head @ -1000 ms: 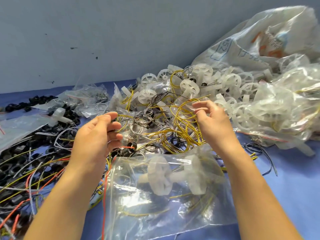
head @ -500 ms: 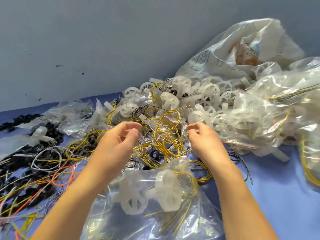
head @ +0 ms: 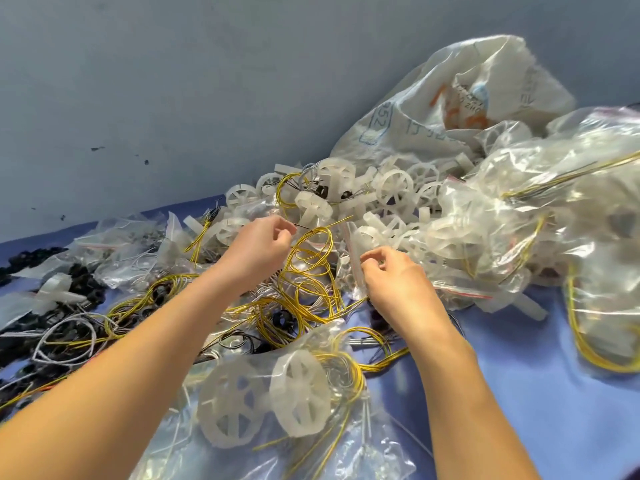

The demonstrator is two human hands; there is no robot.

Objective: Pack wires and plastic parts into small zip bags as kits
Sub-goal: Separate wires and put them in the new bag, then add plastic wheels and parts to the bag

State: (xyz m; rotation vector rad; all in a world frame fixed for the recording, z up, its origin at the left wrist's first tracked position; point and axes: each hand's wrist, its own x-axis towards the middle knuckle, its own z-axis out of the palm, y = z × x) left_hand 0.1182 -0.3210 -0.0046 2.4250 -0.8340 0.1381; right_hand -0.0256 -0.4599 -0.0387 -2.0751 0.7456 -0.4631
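Two hands work above the middle of the heap. The left hand (head: 257,245) has its fingers curled, and thumb and forefinger seem to pinch the end of a thin dark wire (head: 303,227), just beside the top of a yellow wire coil (head: 309,261). I think it lifts this end to separate one wire from the tangle. The right hand (head: 394,278) has its fingers narrow and bent, and it pinches the edge of a small zip bag (head: 351,251), which stands nearly upright. Probably it is held near the wire so that the wire has a short way to go. Whether the bag mouth is open, I cannot tell.

Many loose white plastic wheels (head: 394,183) lie behind the hands, and filled clear bags (head: 519,237) are heaped to the right, in front of a big printed sack (head: 485,98). On the left are black rings (head: 83,271) and white wires (head: 69,327). In front, between the forearms, a packed bag (head: 346,445) with two wheels and yellow wire lies on the blue table cover (head: 536,393).

The main obstacle is the tangle itself: yellow loops cross over each other and over dark wires, so pulling one may drag its neighbours along.
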